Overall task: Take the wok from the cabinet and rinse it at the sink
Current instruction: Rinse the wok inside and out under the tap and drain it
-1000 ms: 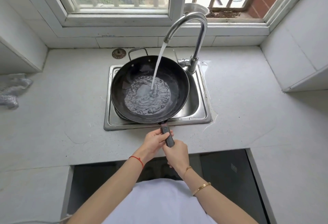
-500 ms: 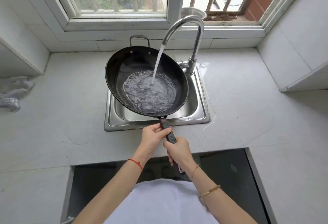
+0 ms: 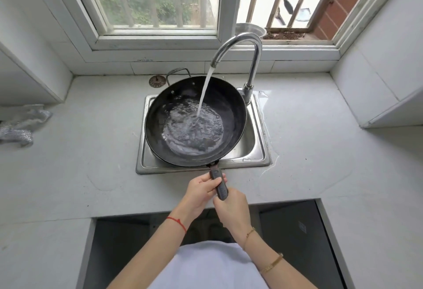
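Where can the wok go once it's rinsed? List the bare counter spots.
Right of the sink, the counter is bare out to the wall. Left of the sink it is bare up to the cloth. Behind, the strainer and faucet crowd the strip. The wok fills the sink; both the left hand and right hand grip its handle.

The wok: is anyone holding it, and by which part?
Yes. Both hands grip the wok by its long dark handle: left hand nearer the pan, right hand behind.
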{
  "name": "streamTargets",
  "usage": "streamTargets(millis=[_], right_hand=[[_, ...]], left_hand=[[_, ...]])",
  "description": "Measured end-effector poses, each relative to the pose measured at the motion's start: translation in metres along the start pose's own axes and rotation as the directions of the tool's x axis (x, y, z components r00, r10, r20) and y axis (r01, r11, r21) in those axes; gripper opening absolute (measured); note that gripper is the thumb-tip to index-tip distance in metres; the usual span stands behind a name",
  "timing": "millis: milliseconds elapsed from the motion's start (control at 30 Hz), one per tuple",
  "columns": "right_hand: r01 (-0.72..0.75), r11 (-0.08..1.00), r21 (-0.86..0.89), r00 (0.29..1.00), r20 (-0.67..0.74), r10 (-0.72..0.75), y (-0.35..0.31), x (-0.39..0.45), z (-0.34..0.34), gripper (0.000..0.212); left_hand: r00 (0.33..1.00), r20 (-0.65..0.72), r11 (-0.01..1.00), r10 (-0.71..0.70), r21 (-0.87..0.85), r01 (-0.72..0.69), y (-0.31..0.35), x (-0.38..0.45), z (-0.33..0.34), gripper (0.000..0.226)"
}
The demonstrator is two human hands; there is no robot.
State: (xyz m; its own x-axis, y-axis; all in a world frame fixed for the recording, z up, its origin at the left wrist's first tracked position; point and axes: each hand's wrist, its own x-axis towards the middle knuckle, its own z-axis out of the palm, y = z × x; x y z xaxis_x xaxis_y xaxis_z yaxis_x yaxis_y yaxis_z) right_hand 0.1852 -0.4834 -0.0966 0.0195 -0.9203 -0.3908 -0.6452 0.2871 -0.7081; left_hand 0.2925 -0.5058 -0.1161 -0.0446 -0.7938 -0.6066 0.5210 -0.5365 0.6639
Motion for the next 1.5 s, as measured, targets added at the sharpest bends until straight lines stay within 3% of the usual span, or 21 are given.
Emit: streamTargets(millis=[133,333,533,867,1000,1133,1233,1367,1500], right_hand=[[-0.015,1.000,0.010,1.000,0.003,0.015,0.001,0.000,-0.007,0.023],[-0.121,0.986,0.115,0.986,0.127,0.106,-0.004,-0.005,-0.014,0.016],[-0.127,0.981,0.146,0.980,0.172,0.102,-0.018,-0.008,-0.016,0.018],[-0.060,0.998,0.032,0.996,0.075,0.057,-0.018,-0.001,-0.007,0.025],[-0.086,0.992,0.091,0.993,0.092,0.078,-0.013,0.006,-0.009,0.022],[-0.125,0.977,0.171,0.981,0.167,0.096,-0.015,0.014,-0.011,0.017],[-0.133,0.968,0.215,0.968,0.237,0.081,-0.014,0.019,-0.007,0.015],[-0.157,0.954,0.257,0.944,0.322,0.069,-0.010,0.028,-0.005,0.016],[-0.218,0.923,0.318,0.914,0.399,0.079,-0.011,0.035,0.002,0.019]], left_hand=[[0.999,-0.004,0.998,0.032,0.052,-0.032,-0.001,-0.001,0.005,0.023],[0.992,-0.057,0.984,0.114,0.146,-0.104,0.000,-0.009,0.004,0.016],[0.986,-0.107,0.985,0.129,0.132,-0.114,0.004,-0.012,-0.002,0.016],[0.999,-0.031,1.000,0.030,0.008,-0.029,0.005,-0.002,-0.007,0.024],[0.999,0.029,0.992,-0.017,-0.125,0.021,0.005,0.003,-0.003,0.024],[0.989,0.132,0.909,-0.061,-0.401,0.110,0.008,0.006,0.001,0.035],[0.978,0.190,0.865,-0.084,-0.474,0.166,0.012,0.005,-0.007,0.039],[0.979,0.193,0.919,-0.068,-0.369,0.137,0.018,0.005,-0.019,0.038],[0.996,0.086,0.963,-0.031,-0.263,0.052,0.016,0.010,-0.025,0.033]])
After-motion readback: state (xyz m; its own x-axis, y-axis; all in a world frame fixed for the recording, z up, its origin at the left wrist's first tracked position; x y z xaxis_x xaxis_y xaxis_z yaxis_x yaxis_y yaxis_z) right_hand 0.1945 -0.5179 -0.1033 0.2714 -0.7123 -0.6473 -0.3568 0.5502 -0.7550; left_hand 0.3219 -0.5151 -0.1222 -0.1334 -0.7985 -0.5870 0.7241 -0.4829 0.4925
